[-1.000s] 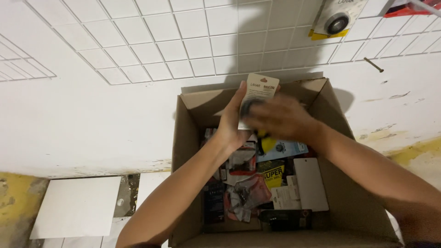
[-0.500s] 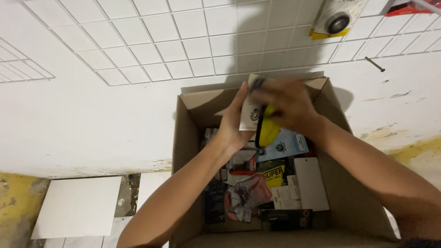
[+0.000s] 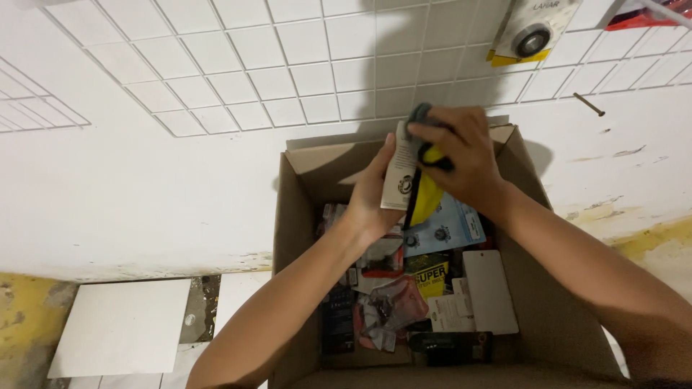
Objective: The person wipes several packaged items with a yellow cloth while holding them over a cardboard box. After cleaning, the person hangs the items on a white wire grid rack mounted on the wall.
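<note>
Since the earlier frames the right hand (image 3: pixel 461 155) has drawn the yellow-and-black item (image 3: pixel 425 194) partly off its white backing card (image 3: pixel 398 176), and the pair has risen slightly above the open cardboard box (image 3: pixel 288 238); the left hand (image 3: pixel 376 194) has its grip clamped on the card, the right's closed around the item; separation looks begun, not finished; assorted packaged goods (image 3: pixel 404 295) remain in the box below.
</note>
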